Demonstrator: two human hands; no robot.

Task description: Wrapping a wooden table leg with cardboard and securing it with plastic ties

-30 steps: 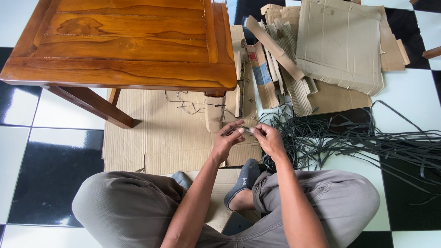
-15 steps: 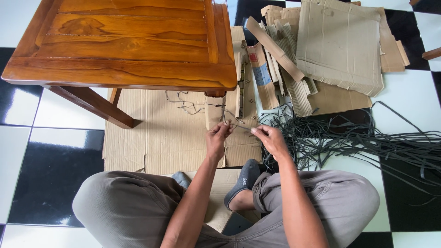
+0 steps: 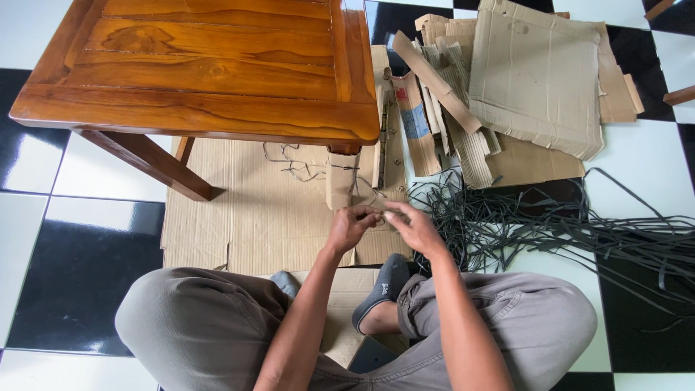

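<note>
Fingers of both my hands meet on one small, thin piece just in front of the cardboard-wrapped table leg (image 3: 340,181), and that meeting point is what everything turns on. My left hand (image 3: 350,226) comes up from the near side of the leg with thumb and forefinger pinched together; my right hand (image 3: 410,226) sits just beside it, on the side away from the leg, its fingertips (image 3: 389,213) also closed toward the same spot. I judge that a thin dark strip (image 3: 376,208) runs between the two pinches, its long axis lying roughly crosswise, from one hand to the other, parallel to the near edge of the wooden table (image 3: 195,65). It is too small and too hidden by the fingers for me to say what exactly it is or how long.

Measured from that leg, my left hand is the nearer, almost straight in front of it; my right is a little further out, toward the heap of black straps (image 3: 521,224) spread on the floor well to that side. Flat cardboard sheet (image 3: 246,210) lies under the leg and under both hands. Beyond the leg, further from me, a stack of cardboard pieces (image 3: 528,72) rests on the tiles.
</note>
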